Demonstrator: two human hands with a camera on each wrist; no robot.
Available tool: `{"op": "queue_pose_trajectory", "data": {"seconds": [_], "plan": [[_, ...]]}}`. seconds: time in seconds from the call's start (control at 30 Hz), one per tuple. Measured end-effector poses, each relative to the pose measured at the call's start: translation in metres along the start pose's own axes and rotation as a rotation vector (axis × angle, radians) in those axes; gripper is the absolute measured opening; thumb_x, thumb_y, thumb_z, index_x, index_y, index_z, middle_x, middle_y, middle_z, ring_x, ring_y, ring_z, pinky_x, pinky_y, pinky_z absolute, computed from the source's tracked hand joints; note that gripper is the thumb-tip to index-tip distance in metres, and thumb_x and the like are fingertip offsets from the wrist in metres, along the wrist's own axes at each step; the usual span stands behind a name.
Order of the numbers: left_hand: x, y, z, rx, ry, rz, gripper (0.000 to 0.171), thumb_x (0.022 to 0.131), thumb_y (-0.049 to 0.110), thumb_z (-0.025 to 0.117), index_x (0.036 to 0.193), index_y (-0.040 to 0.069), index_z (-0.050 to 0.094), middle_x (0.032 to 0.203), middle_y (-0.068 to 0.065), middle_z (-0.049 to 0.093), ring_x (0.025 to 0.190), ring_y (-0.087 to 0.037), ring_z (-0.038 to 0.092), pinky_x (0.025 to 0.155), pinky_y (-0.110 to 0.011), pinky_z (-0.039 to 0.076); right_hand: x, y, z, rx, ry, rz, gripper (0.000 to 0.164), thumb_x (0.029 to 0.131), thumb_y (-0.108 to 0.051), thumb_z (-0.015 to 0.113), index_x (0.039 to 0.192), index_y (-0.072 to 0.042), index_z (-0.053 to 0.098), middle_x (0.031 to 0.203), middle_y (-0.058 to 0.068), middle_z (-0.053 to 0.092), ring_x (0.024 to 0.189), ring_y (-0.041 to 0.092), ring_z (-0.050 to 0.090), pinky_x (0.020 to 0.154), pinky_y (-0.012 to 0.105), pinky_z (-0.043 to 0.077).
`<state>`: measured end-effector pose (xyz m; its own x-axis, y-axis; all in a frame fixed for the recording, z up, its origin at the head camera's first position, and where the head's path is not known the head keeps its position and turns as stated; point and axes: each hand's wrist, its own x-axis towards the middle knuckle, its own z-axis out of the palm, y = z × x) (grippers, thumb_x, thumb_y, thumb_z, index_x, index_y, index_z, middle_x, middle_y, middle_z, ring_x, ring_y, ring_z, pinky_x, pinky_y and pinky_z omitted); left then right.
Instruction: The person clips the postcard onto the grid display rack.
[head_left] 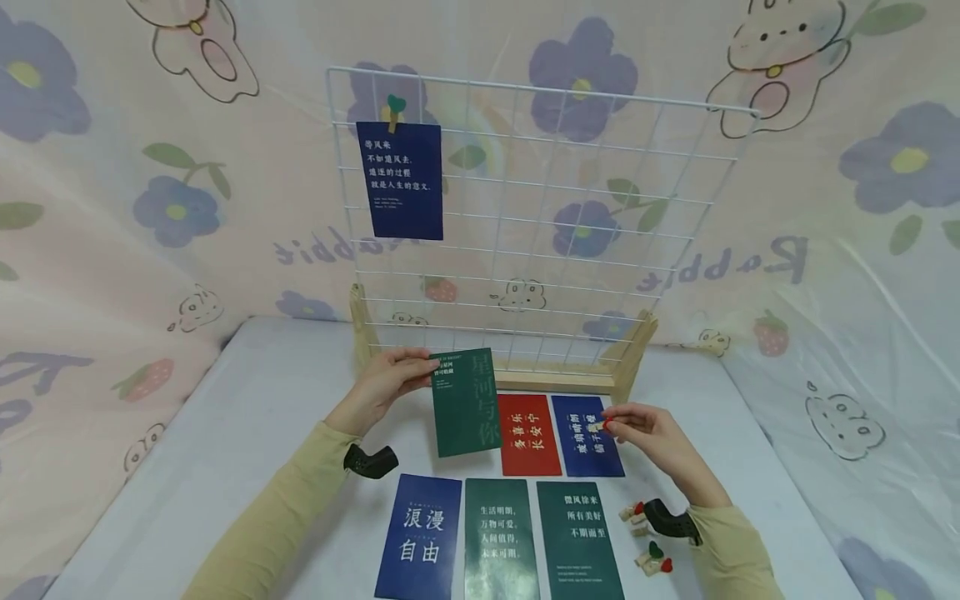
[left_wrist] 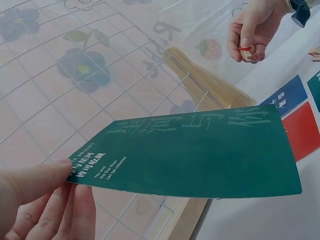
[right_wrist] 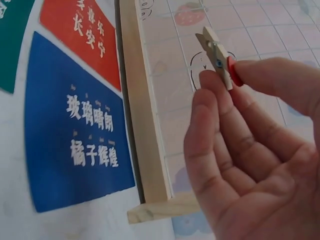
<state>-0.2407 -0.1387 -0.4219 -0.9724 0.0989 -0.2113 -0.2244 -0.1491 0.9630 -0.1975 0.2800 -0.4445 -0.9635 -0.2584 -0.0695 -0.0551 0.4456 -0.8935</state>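
My left hand pinches a green card by its upper left corner, thumb on the printed face, and the card is held up off the table. In the left wrist view the green card is tilted, its white lettering beside the thumb. A small wooden clothespin with a red decoration sits between the thumb and fingers of my right hand, its free end pointing away from the fingers. That hand hovers over a blue card. Beside the blue card lies a red card.
Behind the hands stands a white wire grid on wooden feet. A dark blue card hangs on it from a clothespin with a green heart. A blue card, two green cards and several clothespins lie in front.
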Motion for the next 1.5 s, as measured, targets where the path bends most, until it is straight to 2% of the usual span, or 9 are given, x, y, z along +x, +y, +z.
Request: {"op": "queue_pose_trajectory", "data": {"seconds": [0.13,0.27,0.4,0.53,0.67,0.93,1.1,1.27,1.5], "plan": [[0.001,0.003,0.002,0.025,-0.011,0.015,0.032,0.088,0.007,0.070,0.115,-0.004,0.058,0.094,-0.008,0.066,0.079,-0.014,0.066,0.079,-0.027,0.056,0.006,-0.004,0.000,-0.010,-0.015,-0.017,0.039,0.093,-0.022,0.065,0.117,0.008,0.060,0.107,0.018,0.066,0.099,0.041,0.061,0.084,0.034,0.054],[0.001,0.009,0.003,0.047,-0.027,0.029,0.029,0.089,0.008,0.069,0.114,-0.004,0.059,0.092,-0.005,0.066,0.079,-0.012,0.065,0.080,-0.027,0.055,0.013,-0.012,0.001,-0.036,-0.032,-0.049,0.034,0.092,-0.023,0.066,0.113,0.005,0.063,0.106,0.015,0.067,0.098,0.038,0.063,0.084,0.028,0.054],[-0.001,0.016,0.007,0.052,-0.036,0.038,0.030,0.090,0.008,0.067,0.116,-0.003,0.058,0.093,-0.005,0.066,0.082,-0.012,0.066,0.086,-0.031,0.054,0.021,-0.021,0.003,-0.029,-0.059,-0.085,0.030,0.092,-0.023,0.066,0.111,0.001,0.064,0.106,0.019,0.066,0.096,0.031,0.064,0.084,0.025,0.053],[-0.001,0.024,0.010,0.022,-0.044,0.047,0.030,0.091,0.006,0.066,0.118,-0.004,0.058,0.096,-0.007,0.066,0.086,-0.013,0.066,0.086,-0.028,0.053,0.025,-0.028,0.006,-0.016,-0.085,-0.129,0.026,0.092,-0.019,0.066,0.109,0.000,0.064,0.106,0.020,0.066,0.094,0.022,0.066,0.084,0.029,0.054],[-0.001,0.029,0.012,-0.017,-0.040,0.067,0.030,0.091,0.004,0.065,0.119,-0.005,0.057,0.097,-0.007,0.065,0.086,-0.013,0.066,0.083,-0.025,0.054,0.029,-0.036,0.009,0.009,-0.103,-0.182,0.024,0.092,-0.016,0.066,0.108,0.001,0.064,0.103,0.016,0.068,0.092,0.021,0.067,0.083,0.035,0.055],[-0.002,0.038,0.015,-0.033,-0.046,0.114,0.024,0.091,0.002,0.064,0.113,-0.004,0.058,0.092,-0.003,0.067,0.083,-0.012,0.066,0.085,-0.028,0.054,0.037,-0.047,0.014,0.043,-0.089,-0.267,0.027,0.093,-0.011,0.063,0.112,0.009,0.060,0.099,0.014,0.068,0.085,0.020,0.067,0.078,0.030,0.057],[-0.002,0.044,0.017,-0.038,-0.031,0.125,0.025,0.090,0.003,0.066,0.113,-0.004,0.060,0.095,-0.006,0.065,0.083,-0.013,0.065,0.082,-0.026,0.054,0.040,-0.059,0.013,0.047,-0.067,-0.280,0.027,0.093,-0.012,0.064,0.113,0.006,0.061,0.101,0.014,0.067,0.087,0.024,0.066,0.077,0.029,0.056],[-0.003,0.046,0.019,-0.052,-0.013,0.121,0.027,0.089,0.002,0.066,0.115,-0.003,0.060,0.097,-0.007,0.065,0.086,-0.014,0.065,0.084,-0.028,0.054,0.041,-0.070,0.013,0.058,-0.063,-0.267,0.028,0.093,-0.015,0.065,0.116,0.001,0.062,0.106,0.016,0.066,0.093,0.025,0.065,0.082,0.028,0.054],[-0.004,0.051,0.021,-0.067,-0.001,0.130,0.027,0.089,0.003,0.067,0.115,-0.002,0.061,0.099,-0.008,0.066,0.090,-0.015,0.066,0.086,-0.028,0.053,0.045,-0.081,0.012,0.082,-0.057,-0.267,0.032,0.092,-0.015,0.066,0.118,0.004,0.060,0.107,0.019,0.065,0.093,0.022,0.065,0.083,0.030,0.054]]}}
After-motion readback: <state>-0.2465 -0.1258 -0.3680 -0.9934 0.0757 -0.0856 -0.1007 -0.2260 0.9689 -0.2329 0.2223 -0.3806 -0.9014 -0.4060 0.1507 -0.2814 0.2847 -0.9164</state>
